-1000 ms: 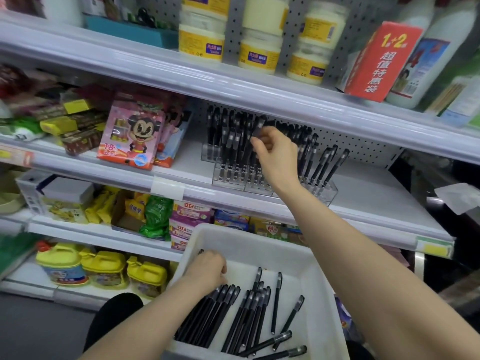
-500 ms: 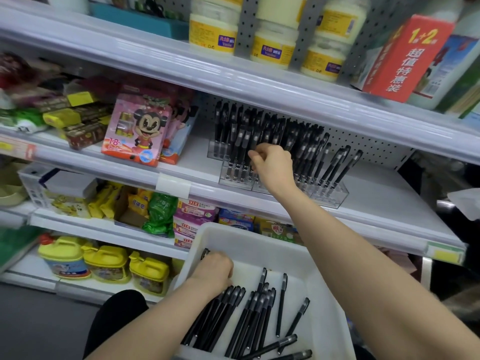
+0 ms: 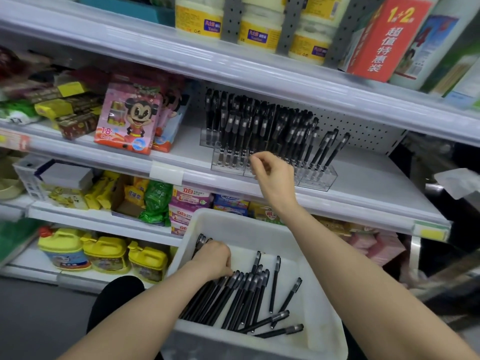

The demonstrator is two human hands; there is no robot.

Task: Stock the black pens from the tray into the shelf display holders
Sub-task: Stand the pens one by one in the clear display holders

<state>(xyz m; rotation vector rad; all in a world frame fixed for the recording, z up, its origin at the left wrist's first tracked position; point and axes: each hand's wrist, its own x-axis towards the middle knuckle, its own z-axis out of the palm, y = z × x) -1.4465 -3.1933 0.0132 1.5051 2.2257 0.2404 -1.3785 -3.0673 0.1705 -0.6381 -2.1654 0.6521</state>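
Note:
A white tray (image 3: pixel 235 220) sits low in front of me with several black pens (image 3: pixel 250 294) lying loose in it. My left hand (image 3: pixel 214 261) is inside the tray at its left side, fingers curled round a bundle of those pens, whose caps stick out beyond my knuckles. On the middle shelf, clear display holders (image 3: pixel 318 178) carry several upright black pens (image 3: pixel 259 126). In front of the holders' lower edge hovers my right hand (image 3: pixel 274 176), fingers loosely curled, with no pen visible in it.
A pink cartoon box (image 3: pixel 127 118) stands left of the holders. The white shelf (image 3: pixel 376 183) has bare surface to their right. Cream jars (image 3: pixel 198 22) and a red carton (image 3: pixel 384 40) fill the shelf above. Soap packs and yellow bottles (image 3: pixel 106 253) sit below.
My right hand has come down from the pen tops to the holders' front edge, and the pen it held now stands in a holder. My left hand stays on the pens in the tray.

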